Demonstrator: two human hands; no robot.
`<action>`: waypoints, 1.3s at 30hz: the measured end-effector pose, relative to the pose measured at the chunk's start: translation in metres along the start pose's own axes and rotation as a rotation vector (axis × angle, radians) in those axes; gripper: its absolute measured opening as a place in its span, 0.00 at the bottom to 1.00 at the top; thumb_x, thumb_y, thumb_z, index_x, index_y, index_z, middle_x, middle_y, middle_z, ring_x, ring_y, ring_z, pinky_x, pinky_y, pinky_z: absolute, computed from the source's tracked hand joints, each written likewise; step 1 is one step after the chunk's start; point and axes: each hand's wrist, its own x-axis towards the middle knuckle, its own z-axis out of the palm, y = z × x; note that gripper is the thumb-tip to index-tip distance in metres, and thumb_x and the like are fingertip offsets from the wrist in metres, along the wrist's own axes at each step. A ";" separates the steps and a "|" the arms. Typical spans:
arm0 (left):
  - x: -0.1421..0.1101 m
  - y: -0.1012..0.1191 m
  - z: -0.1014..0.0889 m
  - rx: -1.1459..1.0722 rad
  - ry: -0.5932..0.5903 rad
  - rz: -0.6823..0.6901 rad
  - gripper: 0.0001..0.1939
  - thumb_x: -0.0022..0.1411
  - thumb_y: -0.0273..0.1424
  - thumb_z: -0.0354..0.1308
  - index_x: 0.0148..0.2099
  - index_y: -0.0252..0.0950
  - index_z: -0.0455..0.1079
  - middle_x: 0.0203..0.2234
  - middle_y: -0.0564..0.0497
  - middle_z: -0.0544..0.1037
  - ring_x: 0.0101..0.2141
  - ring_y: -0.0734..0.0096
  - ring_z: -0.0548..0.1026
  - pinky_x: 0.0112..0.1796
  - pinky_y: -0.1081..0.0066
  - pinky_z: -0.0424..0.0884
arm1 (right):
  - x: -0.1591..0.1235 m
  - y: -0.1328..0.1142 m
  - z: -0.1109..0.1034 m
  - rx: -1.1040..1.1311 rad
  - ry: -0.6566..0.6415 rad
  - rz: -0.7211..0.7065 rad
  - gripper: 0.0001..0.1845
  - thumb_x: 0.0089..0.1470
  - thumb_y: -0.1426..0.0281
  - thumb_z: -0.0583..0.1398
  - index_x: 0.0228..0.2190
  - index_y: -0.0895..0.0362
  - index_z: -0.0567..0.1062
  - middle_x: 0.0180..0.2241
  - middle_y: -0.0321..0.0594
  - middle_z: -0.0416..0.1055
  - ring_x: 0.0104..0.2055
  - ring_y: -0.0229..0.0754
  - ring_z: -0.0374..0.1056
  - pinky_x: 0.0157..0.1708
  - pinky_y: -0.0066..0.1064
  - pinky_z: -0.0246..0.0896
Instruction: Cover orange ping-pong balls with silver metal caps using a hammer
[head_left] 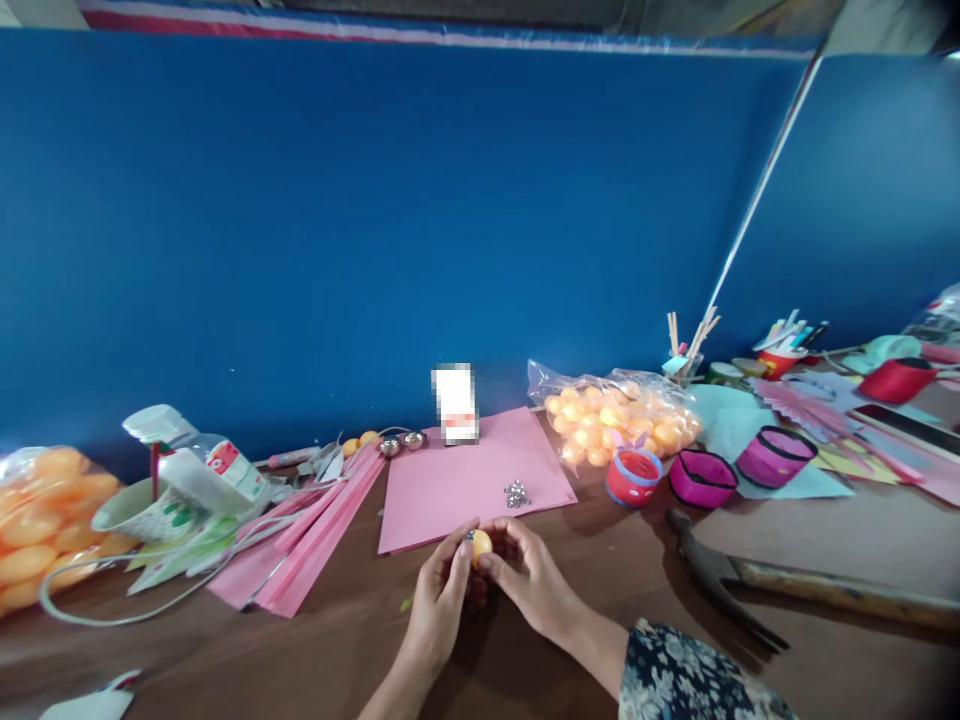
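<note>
Between my fingertips is an orange ping-pong ball (481, 543), held just above the brown table near its front. My left hand (444, 580) closes on its left side, the thumb by a tiny dark, silvery piece at the ball's top left that is too small to name. From the other side my right hand (529, 575) grips the same ball with thumb and curled fingers. Just beyond both hands lies a sheet of pink paper (450, 490), and a small heap of shiny silver beads or bells (516, 493) rests on it.
A claw hammer (817, 580) lies at right, near magenta fabric rings (703, 478) and a red cup (634, 474). Behind is a bag of orange balls (622, 415). Pink strips (322, 535), a white cable (105, 622) and a plastic bottle (232, 470) lie left. A blue partition (375, 200) stands behind.
</note>
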 end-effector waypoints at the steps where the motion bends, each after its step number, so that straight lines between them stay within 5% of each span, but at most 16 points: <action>1: 0.000 0.001 0.000 0.007 -0.005 0.002 0.27 0.52 0.44 0.57 0.51 0.33 0.68 0.23 0.52 0.72 0.19 0.77 0.65 0.21 0.75 0.66 | 0.000 0.001 0.000 0.003 -0.007 0.007 0.13 0.50 0.64 0.61 0.37 0.56 0.69 0.36 0.41 0.71 0.37 0.41 0.68 0.39 0.33 0.64; 6: -0.001 0.005 0.001 0.040 -0.046 0.023 0.24 0.54 0.42 0.57 0.50 0.32 0.69 0.21 0.53 0.71 0.21 0.76 0.66 0.23 0.75 0.66 | -0.001 0.002 -0.003 -0.033 -0.005 0.001 0.10 0.50 0.67 0.61 0.36 0.56 0.68 0.34 0.39 0.71 0.34 0.40 0.68 0.35 0.31 0.64; 12: -0.005 0.005 0.002 -0.007 -0.065 0.068 0.26 0.57 0.43 0.53 0.54 0.34 0.65 0.31 0.47 0.75 0.24 0.74 0.70 0.29 0.73 0.69 | -0.002 0.001 -0.003 0.024 -0.037 0.000 0.11 0.51 0.68 0.59 0.38 0.55 0.67 0.32 0.37 0.70 0.29 0.37 0.67 0.29 0.29 0.66; 17: -0.003 0.003 -0.001 -0.091 -0.038 0.064 0.26 0.56 0.44 0.53 0.52 0.32 0.66 0.39 0.43 0.76 0.34 0.66 0.74 0.33 0.71 0.70 | -0.008 0.002 0.000 -0.036 -0.006 -0.036 0.17 0.47 0.72 0.61 0.40 0.54 0.66 0.39 0.39 0.70 0.36 0.40 0.70 0.36 0.31 0.68; 22: 0.003 -0.004 -0.003 -0.074 -0.019 0.057 0.23 0.54 0.42 0.56 0.46 0.31 0.71 0.33 0.46 0.77 0.28 0.71 0.73 0.30 0.73 0.70 | -0.005 -0.005 -0.009 -0.243 -0.003 -0.137 0.16 0.49 0.69 0.60 0.42 0.54 0.67 0.40 0.40 0.70 0.38 0.40 0.70 0.38 0.31 0.67; 28: 0.004 -0.005 -0.002 -0.142 0.077 0.011 0.25 0.51 0.44 0.58 0.47 0.31 0.70 0.27 0.49 0.75 0.24 0.75 0.73 0.28 0.74 0.72 | 0.023 -0.006 -0.069 -0.911 0.338 -0.286 0.07 0.55 0.69 0.54 0.34 0.57 0.71 0.34 0.42 0.72 0.36 0.42 0.68 0.37 0.31 0.63; 32: 0.004 -0.005 -0.001 -0.147 0.066 0.014 0.25 0.54 0.43 0.57 0.47 0.30 0.69 0.29 0.48 0.75 0.25 0.75 0.73 0.27 0.74 0.73 | 0.031 0.001 -0.091 -1.153 0.283 -0.285 0.06 0.53 0.72 0.55 0.28 0.55 0.73 0.30 0.40 0.73 0.36 0.44 0.66 0.38 0.33 0.60; 39: 0.002 -0.005 -0.002 -0.139 0.059 0.023 0.24 0.55 0.41 0.57 0.50 0.31 0.67 0.29 0.50 0.74 0.26 0.75 0.74 0.28 0.74 0.74 | 0.032 0.013 -0.082 -1.239 0.187 -0.310 0.06 0.49 0.74 0.59 0.31 0.53 0.74 0.31 0.39 0.73 0.37 0.43 0.65 0.40 0.32 0.57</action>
